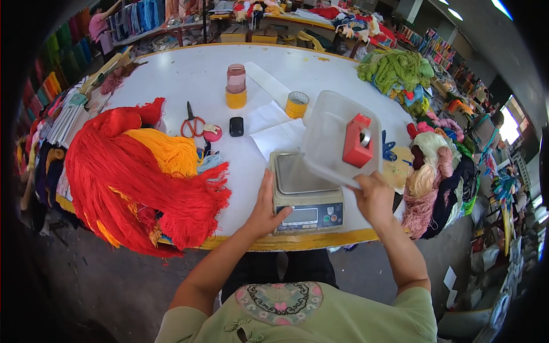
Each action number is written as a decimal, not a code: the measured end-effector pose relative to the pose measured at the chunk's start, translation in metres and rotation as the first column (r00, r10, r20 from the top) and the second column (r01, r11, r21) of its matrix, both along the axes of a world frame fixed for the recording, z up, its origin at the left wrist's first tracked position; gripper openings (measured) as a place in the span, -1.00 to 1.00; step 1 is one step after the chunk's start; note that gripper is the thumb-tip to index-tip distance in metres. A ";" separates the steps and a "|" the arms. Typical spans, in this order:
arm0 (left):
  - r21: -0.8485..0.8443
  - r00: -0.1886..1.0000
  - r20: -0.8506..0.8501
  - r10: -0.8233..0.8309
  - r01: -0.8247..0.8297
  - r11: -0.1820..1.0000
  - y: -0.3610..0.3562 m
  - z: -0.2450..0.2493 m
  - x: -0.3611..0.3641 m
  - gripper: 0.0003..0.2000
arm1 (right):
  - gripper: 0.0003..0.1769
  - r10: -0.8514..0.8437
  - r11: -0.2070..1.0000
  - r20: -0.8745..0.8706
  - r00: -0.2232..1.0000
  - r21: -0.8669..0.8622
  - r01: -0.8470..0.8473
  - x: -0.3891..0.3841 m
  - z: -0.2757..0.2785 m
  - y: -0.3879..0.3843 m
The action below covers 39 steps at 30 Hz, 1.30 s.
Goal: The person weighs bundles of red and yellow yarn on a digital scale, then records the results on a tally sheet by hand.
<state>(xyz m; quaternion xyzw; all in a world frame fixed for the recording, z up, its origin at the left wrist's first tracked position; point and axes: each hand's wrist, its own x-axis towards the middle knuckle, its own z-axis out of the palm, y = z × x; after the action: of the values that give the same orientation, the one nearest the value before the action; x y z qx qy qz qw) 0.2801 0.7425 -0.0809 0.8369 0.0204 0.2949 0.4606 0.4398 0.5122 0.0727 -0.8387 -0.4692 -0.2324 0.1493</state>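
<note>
My left hand (267, 208) lies with fingers spread against the left side of a digital scale (309, 212), the thumb near its display. My right hand (373, 200) grips the near edge of a translucent plastic tray (327, 134), which is tilted over the right part of the scale. Inside the tray is a red tape dispenser (353, 146). The scale's metal plate (303, 174) shows partly beside the tray. White papers (277, 134) lie behind the scale.
Red yarn (131, 177) with orange yarn (166, 151) is heaped at left. Scissors (191, 123), a black case (236, 126), a jar (235, 80) and a tape roll (297, 105) stand or lie beyond. Mixed yarn (432, 171) is at right, green yarn (394, 70) behind. A person (102, 31) is far left.
</note>
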 end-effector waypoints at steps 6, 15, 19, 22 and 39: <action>-0.339 0.965 0.262 -0.009 0.100 0.935 -0.010 0.026 -0.021 -0.10 | -0.79 0.077 0.995 -0.140 0.987 -0.052 -0.085 -0.095 -0.016 0.010; -0.831 0.999 -0.001 0.047 -0.027 0.556 0.032 0.065 0.005 -0.44 | -0.35 0.317 0.944 -0.575 0.754 0.113 -0.310 -0.091 0.024 0.040; -0.724 0.967 -0.255 0.023 -0.206 0.659 0.061 0.080 0.010 -0.46 | -0.29 0.159 0.947 -0.336 0.928 -0.215 -0.240 -0.023 0.023 0.047; -0.833 0.996 -0.014 0.094 -0.063 0.549 0.058 0.068 0.010 -0.36 | -0.23 0.064 0.895 -0.513 0.856 -0.350 -0.276 0.001 0.014 0.062; -0.563 0.988 -0.030 0.149 -0.140 0.815 0.016 -0.019 -0.068 -0.42 | -0.39 0.011 0.742 -0.717 0.697 0.473 0.475 0.017 0.087 -0.139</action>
<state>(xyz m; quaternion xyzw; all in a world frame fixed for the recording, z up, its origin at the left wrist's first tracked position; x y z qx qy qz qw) 0.2116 0.7584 -0.1001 0.6574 0.1663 0.3164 0.6634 0.4568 0.3730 0.1592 -0.8188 -0.1578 -0.0697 0.5475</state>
